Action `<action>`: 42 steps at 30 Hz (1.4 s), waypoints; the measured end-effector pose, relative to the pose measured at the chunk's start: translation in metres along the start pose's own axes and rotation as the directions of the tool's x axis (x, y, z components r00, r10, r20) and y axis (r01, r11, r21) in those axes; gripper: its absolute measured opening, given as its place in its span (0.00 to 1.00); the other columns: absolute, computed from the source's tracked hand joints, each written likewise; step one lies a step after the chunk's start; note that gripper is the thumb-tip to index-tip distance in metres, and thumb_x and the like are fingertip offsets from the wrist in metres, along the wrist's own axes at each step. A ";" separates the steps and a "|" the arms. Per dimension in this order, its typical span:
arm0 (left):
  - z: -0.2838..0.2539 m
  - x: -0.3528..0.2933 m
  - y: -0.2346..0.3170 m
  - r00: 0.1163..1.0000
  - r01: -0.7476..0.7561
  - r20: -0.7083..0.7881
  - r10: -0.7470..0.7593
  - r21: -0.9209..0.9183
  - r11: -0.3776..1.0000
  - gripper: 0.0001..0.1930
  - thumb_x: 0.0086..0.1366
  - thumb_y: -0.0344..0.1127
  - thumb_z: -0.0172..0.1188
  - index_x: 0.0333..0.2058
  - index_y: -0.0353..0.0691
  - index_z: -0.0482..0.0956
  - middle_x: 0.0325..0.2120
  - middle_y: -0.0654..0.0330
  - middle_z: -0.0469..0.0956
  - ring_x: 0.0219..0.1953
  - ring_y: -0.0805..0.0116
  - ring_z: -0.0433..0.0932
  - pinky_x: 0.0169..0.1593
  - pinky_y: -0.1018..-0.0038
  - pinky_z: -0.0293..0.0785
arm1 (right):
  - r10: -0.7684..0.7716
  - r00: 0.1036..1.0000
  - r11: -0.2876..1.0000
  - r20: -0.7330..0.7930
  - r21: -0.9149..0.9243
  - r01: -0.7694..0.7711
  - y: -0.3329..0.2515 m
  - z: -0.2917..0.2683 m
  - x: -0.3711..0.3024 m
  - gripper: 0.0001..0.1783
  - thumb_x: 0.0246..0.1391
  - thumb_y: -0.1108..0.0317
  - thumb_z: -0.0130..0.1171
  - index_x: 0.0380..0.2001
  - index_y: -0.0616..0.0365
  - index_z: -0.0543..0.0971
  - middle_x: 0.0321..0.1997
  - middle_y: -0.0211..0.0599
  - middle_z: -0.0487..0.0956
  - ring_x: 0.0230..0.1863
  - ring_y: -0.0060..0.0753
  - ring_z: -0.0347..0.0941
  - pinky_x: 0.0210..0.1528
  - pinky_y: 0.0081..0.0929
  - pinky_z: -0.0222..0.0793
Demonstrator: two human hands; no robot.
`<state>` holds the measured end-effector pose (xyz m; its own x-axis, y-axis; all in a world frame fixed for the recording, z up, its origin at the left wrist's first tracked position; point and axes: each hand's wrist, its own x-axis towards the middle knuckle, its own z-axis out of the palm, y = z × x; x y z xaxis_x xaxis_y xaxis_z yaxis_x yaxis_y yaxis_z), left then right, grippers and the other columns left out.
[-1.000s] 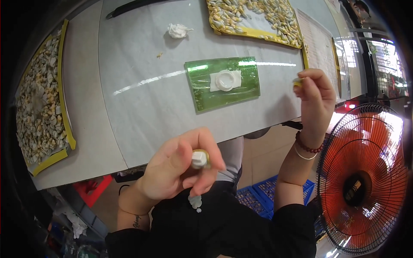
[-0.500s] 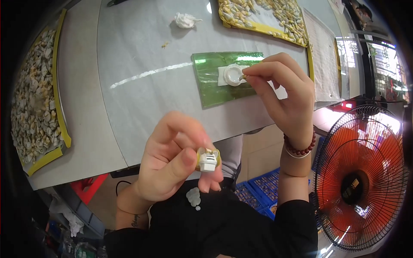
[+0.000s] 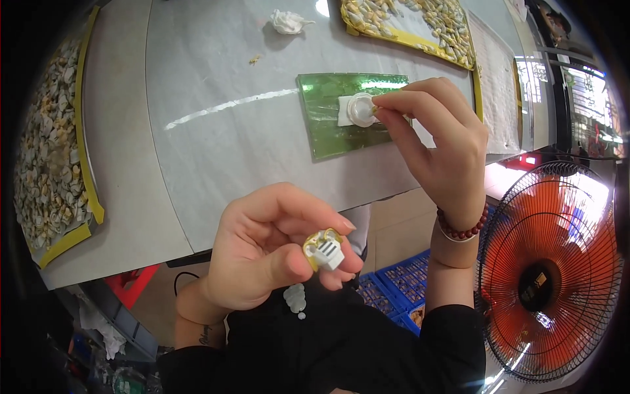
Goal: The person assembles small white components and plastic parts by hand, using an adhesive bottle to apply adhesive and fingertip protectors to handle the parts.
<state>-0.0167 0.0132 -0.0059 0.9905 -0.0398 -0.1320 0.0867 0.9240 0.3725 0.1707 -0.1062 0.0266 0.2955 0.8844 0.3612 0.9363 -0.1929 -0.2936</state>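
My left hand [image 3: 266, 246] is closed, pinching a small white and yellow moulded piece [image 3: 324, 250] with dark stripes between thumb and fingers. It is held up in front of the table's near edge. Over the table, my right hand [image 3: 440, 134] has thumb and forefinger pressed together on a tiny yellowish piece [image 3: 376, 111], mostly hidden by the fingertips. These fingertips are at the right rim of a round, shallow white dish [image 3: 360, 109]. The dish sits on a white pad [image 3: 342, 113] on a green glass slab [image 3: 321, 141].
Trays with yellow edges, full of small white and yellow pieces, stand at the far left [image 3: 83, 131] and the back [image 3: 400, 34]. Crumpled white tissue [image 3: 289, 22] lies at the back of the table [image 3: 216, 157]. An orange fan [image 3: 548, 282] stands at right, near blue crates [image 3: 400, 279].
My left hand has moved slightly right, turning the striped piece so that it tilts. My right hand stays at the dish's rim, its fingertips still pinched. The whole view has shifted a little.
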 end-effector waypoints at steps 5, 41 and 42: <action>0.004 -0.001 -0.002 0.995 -0.063 -0.073 0.072 0.114 0.992 0.23 0.53 0.41 0.62 0.42 0.29 0.69 0.31 0.53 0.77 0.31 0.73 0.76 0.38 0.79 0.73 | 0.026 1.000 0.999 -0.013 0.045 -0.025 -0.004 -0.004 0.001 0.08 0.35 0.81 0.60 0.24 0.61 0.76 0.23 0.34 0.74 0.24 0.28 0.70 0.25 0.21 0.65; 0.016 0.011 0.000 0.940 0.342 0.078 -0.333 -0.164 0.925 0.11 0.59 0.36 0.56 0.30 0.31 0.71 0.23 0.56 0.76 0.25 0.72 0.77 0.28 0.82 0.73 | -0.053 0.969 0.792 -0.243 0.581 0.189 -0.048 -0.017 -0.019 0.06 0.39 0.70 0.62 0.21 0.55 0.74 0.20 0.28 0.72 0.19 0.23 0.65 0.18 0.13 0.60; 0.016 0.011 0.001 0.939 0.342 0.079 -0.334 -0.163 0.925 0.11 0.59 0.36 0.56 0.30 0.31 0.71 0.23 0.56 0.76 0.25 0.72 0.77 0.28 0.82 0.73 | -0.059 0.972 0.833 -0.226 0.526 0.173 -0.051 -0.019 -0.020 0.07 0.38 0.69 0.63 0.22 0.54 0.74 0.20 0.28 0.71 0.19 0.23 0.65 0.18 0.13 0.59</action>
<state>-0.0041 0.0073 0.0077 0.9100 -0.3758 -0.1753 0.4019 0.9033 0.1497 0.1212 -0.1219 0.0516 0.2748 0.7756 0.5683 0.7308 0.2157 -0.6477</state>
